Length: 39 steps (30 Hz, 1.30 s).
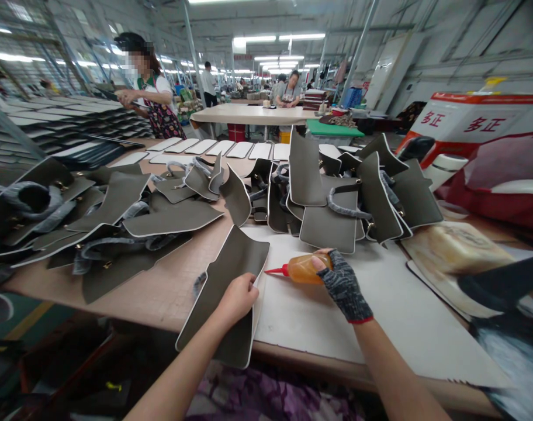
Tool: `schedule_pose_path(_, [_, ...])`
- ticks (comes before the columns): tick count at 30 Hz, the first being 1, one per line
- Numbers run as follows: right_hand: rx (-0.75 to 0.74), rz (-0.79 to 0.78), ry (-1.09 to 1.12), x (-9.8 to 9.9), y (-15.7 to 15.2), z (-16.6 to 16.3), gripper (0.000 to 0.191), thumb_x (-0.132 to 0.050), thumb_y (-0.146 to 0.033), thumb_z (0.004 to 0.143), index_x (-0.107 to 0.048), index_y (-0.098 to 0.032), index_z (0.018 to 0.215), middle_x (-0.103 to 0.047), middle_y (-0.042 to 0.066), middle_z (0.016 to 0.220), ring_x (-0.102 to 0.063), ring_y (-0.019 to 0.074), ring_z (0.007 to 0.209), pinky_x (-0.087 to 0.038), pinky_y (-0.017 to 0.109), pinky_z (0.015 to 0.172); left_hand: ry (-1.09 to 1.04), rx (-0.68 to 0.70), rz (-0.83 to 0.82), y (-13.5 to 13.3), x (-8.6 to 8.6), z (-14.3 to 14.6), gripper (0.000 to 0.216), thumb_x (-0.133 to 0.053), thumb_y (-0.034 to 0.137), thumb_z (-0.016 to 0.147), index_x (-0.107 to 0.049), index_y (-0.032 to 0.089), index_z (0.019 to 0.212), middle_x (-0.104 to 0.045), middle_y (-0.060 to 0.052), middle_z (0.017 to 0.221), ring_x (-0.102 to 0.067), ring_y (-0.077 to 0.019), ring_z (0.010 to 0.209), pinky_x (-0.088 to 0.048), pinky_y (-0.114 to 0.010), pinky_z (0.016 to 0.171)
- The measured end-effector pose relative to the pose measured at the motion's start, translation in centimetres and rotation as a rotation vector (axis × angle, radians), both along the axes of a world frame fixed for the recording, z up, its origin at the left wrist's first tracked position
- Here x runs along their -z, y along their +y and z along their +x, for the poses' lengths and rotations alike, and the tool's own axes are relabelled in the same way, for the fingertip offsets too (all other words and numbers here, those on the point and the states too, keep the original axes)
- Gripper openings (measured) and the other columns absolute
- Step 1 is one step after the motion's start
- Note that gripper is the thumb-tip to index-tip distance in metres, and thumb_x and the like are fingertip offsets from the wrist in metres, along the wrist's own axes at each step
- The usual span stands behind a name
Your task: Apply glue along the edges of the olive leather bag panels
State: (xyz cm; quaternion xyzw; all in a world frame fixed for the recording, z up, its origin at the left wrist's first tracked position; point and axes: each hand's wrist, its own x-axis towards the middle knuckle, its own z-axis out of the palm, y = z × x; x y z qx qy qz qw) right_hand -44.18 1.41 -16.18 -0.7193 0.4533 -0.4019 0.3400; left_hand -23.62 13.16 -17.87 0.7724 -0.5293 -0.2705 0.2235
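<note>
Right hand (342,286) curled round amber bottle (305,269), left hand (239,299) gripping grey panel (234,263)

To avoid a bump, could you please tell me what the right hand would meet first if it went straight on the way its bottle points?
Led by the red nozzle, the right hand would likely first meet the dark panel held by the left hand; contact is hard to judge.

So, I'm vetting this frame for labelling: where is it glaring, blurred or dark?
Head view, top: ceiling lights look blown out; head view, right: yellowish block smeared; head view, middle: bottle fairly clear; head view, lower left: deep shadow under the table.
</note>
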Motion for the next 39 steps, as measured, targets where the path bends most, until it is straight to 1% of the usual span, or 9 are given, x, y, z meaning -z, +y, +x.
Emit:
schedule_pose_path(7, [-0.036,0.070,-0.010,-0.1,1.9,-0.7,0.032,-0.050,-0.048,0.074,-0.051,-0.019,0.088,-0.057,0.005,0.084,-0.053,0.0196,0.077,-0.043,0.033,0.073,0.007,0.005,-0.015,0.2,-0.2,-0.1,0.022,-0.042,0.009,0.070,-0.057,0.013,0.085,-0.058,-0.002,0.069,-0.051,-0.0117,0.063,-0.032,-0.020,0.057])
schedule_pose_path(13, [-0.089,0.096,-0.001,0.0,3.5,-1.5,0.030,-0.049,-0.047,0.075,-0.050,-0.019,0.086,-0.056,0.004,0.083,-0.053,0.0188,0.076,-0.043,0.032,0.073,0.000,0.011,-0.017,0.1,-0.1,-0.2,0.022,-0.042,0.009,0.069,-0.057,0.013,0.085,-0.058,-0.002,0.068,-0.051,-0.0111,0.062,-0.032,-0.020,0.056])
schedule_pose_path(19, [-0.105,0.119,0.010,0.2,5.3,-2.0,0.027,-0.050,-0.044,0.076,-0.050,-0.019,0.087,-0.056,0.004,0.084,-0.053,0.0185,0.079,-0.041,0.032,0.076,-0.020,0.016,-0.038,0.3,0.3,-0.1,0.023,-0.042,0.009,0.069,-0.057,0.013,0.085,-0.058,-0.002,0.068,-0.051,-0.0111,0.062,-0.031,-0.020,0.056])
schedule_pose_path(24, [-0.131,0.148,-0.017,-0.1,6.6,-2.6,0.026,-0.050,-0.044,0.076,-0.050,-0.020,0.085,-0.056,0.004,0.083,-0.053,0.0188,0.077,-0.042,0.032,0.074,-0.037,0.016,-0.038,0.4,0.0,-0.2,0.022,-0.042,0.009,0.069,-0.057,0.013,0.084,-0.058,-0.002,0.067,-0.051,-0.0114,0.062,-0.032,-0.020,0.056])
schedule_pose_path(32, [-0.190,0.225,-0.027,-0.5,7.7,-3.0,0.026,-0.051,-0.045,0.075,-0.052,-0.020,0.083,-0.057,0.002,0.080,-0.053,0.0184,0.076,-0.041,0.031,0.072,-0.079,0.015,-0.027,0.5,-0.1,-0.6,0.020,-0.042,0.009,0.072,-0.056,0.014,0.085,-0.057,-0.001,0.068,-0.051,-0.0111,0.063,-0.032,-0.019,0.057])
schedule_pose_path(34, [-0.218,0.294,-0.056,-0.3,7.2,-3.3,0.025,-0.054,-0.044,0.073,-0.053,-0.020,0.081,-0.056,0.002,0.078,-0.053,0.0184,0.074,-0.041,0.031,0.070,-0.079,0.015,-0.027,0.6,-0.1,-0.5,0.020,-0.042,0.011,0.074,-0.057,0.014,0.088,-0.058,-0.002,0.070,-0.052,-0.0115,0.065,-0.034,-0.020,0.059])
schedule_pose_path(36, [-0.248,0.479,-0.233,0.0,6.4,-3.8,0.023,-0.058,-0.040,0.071,-0.054,-0.019,0.080,-0.056,0.002,0.077,-0.052,0.0179,0.072,-0.042,0.030,0.067,-0.070,0.025,-0.032,0.7,0.0,-0.5,0.021,-0.042,0.014,0.077,-0.057,0.014,0.093,-0.059,-0.003,0.074,-0.053,-0.0125,0.069,-0.036,-0.021,0.063])
schedule_pose_path(38, [-0.240,0.696,-0.467,0.6,5.3,-4.3,0.022,-0.056,-0.039,0.073,-0.055,-0.019,0.081,-0.055,0.003,0.076,-0.051,0.0167,0.066,-0.042,0.028,0.054,-0.083,0.067,-0.064,0.9,0.0,-0.5,0.023,-0.041,0.018,0.080,-0.057,0.014,0.095,-0.059,-0.005,0.082,-0.054,-0.0138,0.077,-0.039,-0.022,0.070])
schedule_pose_path(39, [-0.223,0.789,-0.564,1.0,4.7,-4.5,0.024,-0.054,-0.041,0.074,-0.055,-0.019,0.082,-0.054,0.004,0.074,-0.050,0.0161,0.061,-0.039,0.026,0.046,-0.107,0.093,-0.084,1.0,0.0,-0.5,0.024,-0.039,0.019,0.082,-0.058,0.014,0.096,-0.059,-0.006,0.087,-0.054,-0.0141,0.081,-0.039,-0.023,0.074])
